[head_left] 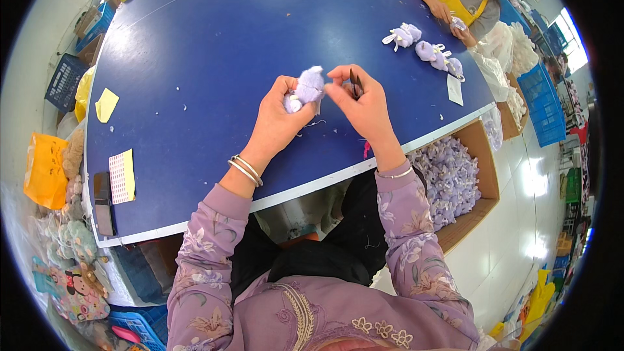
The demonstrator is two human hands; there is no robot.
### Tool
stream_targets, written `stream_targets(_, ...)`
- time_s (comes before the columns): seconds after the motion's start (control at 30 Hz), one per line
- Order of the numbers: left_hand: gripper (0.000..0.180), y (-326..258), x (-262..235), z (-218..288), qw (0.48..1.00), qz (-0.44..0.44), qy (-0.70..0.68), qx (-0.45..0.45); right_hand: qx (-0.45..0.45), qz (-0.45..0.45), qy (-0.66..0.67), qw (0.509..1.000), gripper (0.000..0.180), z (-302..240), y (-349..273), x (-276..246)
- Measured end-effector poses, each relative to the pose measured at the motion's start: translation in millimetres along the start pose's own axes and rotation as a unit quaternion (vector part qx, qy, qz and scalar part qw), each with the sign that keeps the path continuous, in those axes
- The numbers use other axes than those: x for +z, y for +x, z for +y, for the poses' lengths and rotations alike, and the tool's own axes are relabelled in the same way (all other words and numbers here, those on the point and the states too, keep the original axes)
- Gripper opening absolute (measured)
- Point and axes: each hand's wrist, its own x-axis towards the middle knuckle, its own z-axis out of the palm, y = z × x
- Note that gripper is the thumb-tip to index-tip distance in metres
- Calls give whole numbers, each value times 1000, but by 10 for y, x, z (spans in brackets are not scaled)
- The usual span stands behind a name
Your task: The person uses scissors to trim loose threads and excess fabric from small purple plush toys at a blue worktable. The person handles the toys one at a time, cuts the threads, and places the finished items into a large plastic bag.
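A small fluffy lavender plush toy (pixel 311 86) with pale ends is gripped in my left hand (pixel 276 114), above the blue table. Close to its right side is my right hand (pixel 364 105), thumb and forefinger drawn near each other at the toy's edge. Small dark thread snips (pixel 355 84) are tucked in that hand, their blades showing between the fingers. Whether the fingertips also pinch a thread is too small to tell. Loose threads (pixel 315 123) lie on the table just below the toy.
An open cardboard box (pixel 484 159) full of lavender plush pieces stands by my right arm. Across the table a co-worker (pixel 465 6) handles a similar piece, near several finished-looking plush toys (pixel 406 36). A phone (pixel 103 205) and a sticker sheet (pixel 121 175) lie at the left edge.
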Motion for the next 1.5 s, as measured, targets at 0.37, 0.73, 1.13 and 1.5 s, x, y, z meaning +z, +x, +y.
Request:
stream_targets(0.37,28,22,-14,13,996,44,71,-7,53,-27,329,942,16,-91,38,-107)
stream_targets(0.73,27,42,-36,-28,997,60,26,-27,-11,-116,-136,984,32,-47,15,-133)
stream_targets(1.13,27,9,9,23,999,31,7,-27,-40,-123,-186,974,28,-32,16,-44)
stream_targets(1.5,28,10,9,25,999,26,6,-31,-44,-136,-181,973,27,-46,9,-88)
